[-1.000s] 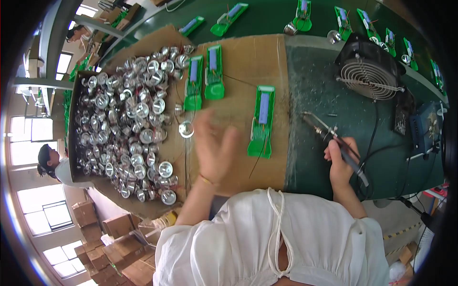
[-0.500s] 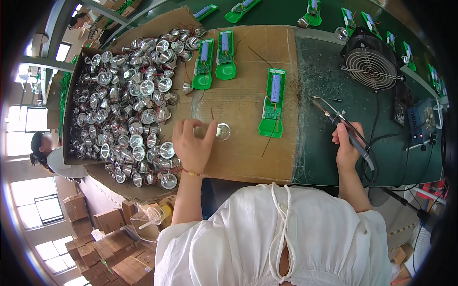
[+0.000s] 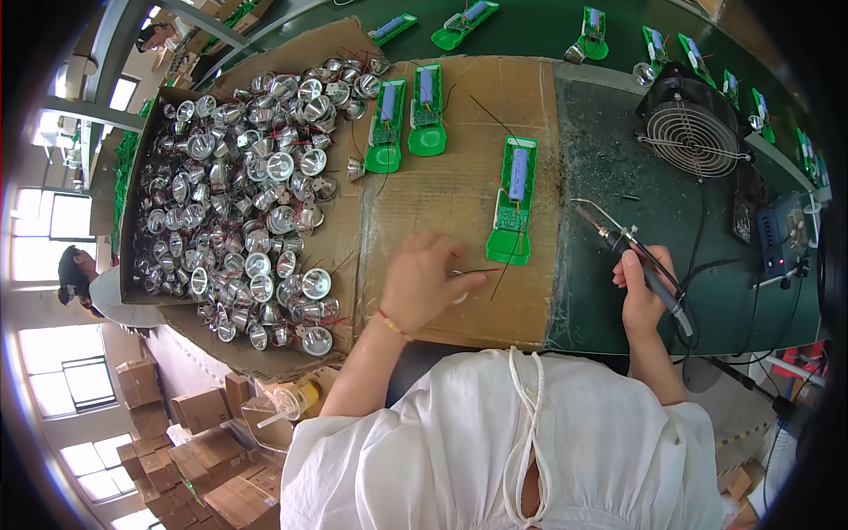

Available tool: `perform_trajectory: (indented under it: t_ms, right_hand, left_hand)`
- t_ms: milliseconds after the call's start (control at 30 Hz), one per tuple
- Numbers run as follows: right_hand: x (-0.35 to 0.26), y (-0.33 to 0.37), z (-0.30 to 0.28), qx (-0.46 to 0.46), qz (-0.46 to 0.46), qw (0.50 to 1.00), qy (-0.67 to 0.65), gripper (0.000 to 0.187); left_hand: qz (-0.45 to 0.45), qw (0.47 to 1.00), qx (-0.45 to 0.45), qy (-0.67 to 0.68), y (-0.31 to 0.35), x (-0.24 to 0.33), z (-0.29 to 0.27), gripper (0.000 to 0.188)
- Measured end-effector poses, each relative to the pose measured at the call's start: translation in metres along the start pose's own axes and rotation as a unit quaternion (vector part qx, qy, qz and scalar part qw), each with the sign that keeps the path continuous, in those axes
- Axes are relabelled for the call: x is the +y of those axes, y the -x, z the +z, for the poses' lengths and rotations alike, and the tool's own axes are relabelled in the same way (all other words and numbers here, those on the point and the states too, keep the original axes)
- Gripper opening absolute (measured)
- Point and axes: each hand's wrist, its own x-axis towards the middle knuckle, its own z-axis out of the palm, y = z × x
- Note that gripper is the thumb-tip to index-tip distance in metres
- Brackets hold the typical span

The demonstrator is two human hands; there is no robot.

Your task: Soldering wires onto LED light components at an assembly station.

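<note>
My left hand (image 3: 424,287) is over the cardboard sheet with its fingers bent around a small silver lamp reflector (image 3: 460,299). The fingers hide most of the reflector; a dark wire sticks out toward the right. Just right of it lies a green plastic lamp housing (image 3: 510,201) with a blue cell and a circuit board, its thin wires trailing over the rounded end. My right hand (image 3: 645,291) grips a soldering iron (image 3: 664,296) with a thin metal guide alongside, its tip raised over the green mat and pointing up-left toward the housing.
A cardboard box (image 3: 141,221) heaped with silver reflectors stands at left. Two more housings (image 3: 427,110) lie at the sheet's far side, near a loose reflector (image 3: 355,169). A fan (image 3: 693,132) and a blue soldering station (image 3: 782,234) stand at right, with cables across the mat.
My left hand has moved right, toward the housing, carrying the reflector from its earlier spot on the cardboard. My right hand and the soldering iron have stayed nearly in place.
</note>
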Motion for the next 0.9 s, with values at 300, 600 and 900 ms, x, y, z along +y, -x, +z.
perform_trajectory:
  t_ms: [300, 600, 900]
  right_hand:
    - [-0.019, 0.014, 0.009, -0.067, 0.017, 0.997, -0.028, 0.016]
    - [-0.013, 0.018, 0.02, -0.143, -0.02, 0.987, 0.069, 0.017]
    - [-0.015, 0.014, 0.025, -0.141, -0.018, 0.988, 0.063, 0.018]
  left_hand:
    - [-0.178, 0.936, -0.007, 0.304, -0.001, -0.004, -0.009, 0.006]
    - [-0.22, 0.914, -0.011, 0.34, -0.022, 0.022, 0.019, 0.016]
    - [-0.158, 0.953, 0.014, 0.256, -0.027, 0.021, 0.03, 0.016]
